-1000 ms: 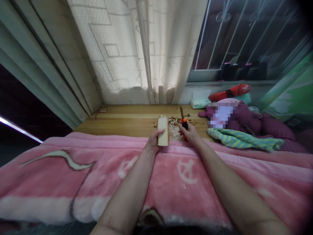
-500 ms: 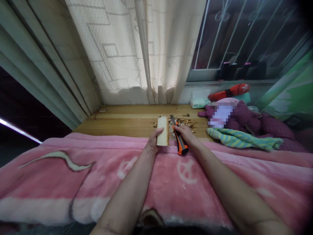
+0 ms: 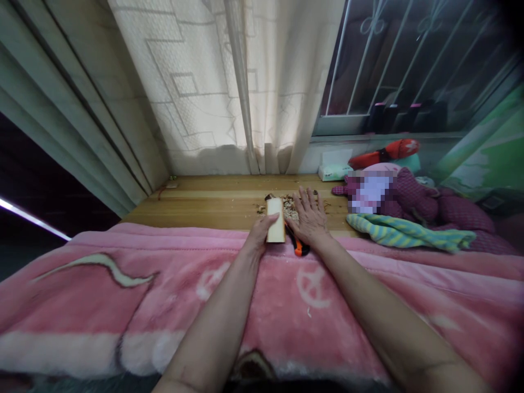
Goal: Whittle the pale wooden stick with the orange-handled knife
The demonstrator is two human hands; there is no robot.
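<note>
My left hand (image 3: 260,232) is closed round the side of a pale wooden block (image 3: 275,221), thumb across its face. The block has a darker brown edge and stands tilted at the front of the wooden board. To its right, my right hand (image 3: 310,215) lies palm down with fingers spread over a heap of wood shavings (image 3: 290,206). An orange and black utility knife (image 3: 301,248) lies by the thumb and wrist of that hand; its blade end is hidden behind the hand and block.
A pink plush blanket (image 3: 278,305) covers the near edge of the wooden surface (image 3: 208,202). At the right are a striped cloth (image 3: 405,232), a purple plush toy (image 3: 413,191), a tissue pack (image 3: 333,170) and a red folded umbrella (image 3: 385,154). Curtains (image 3: 213,82) hang behind.
My right hand has let go of the utility knife and now lies spread over the shavings. The knife rests lower, beside the hand. The block has shifted slightly right in my left hand.
</note>
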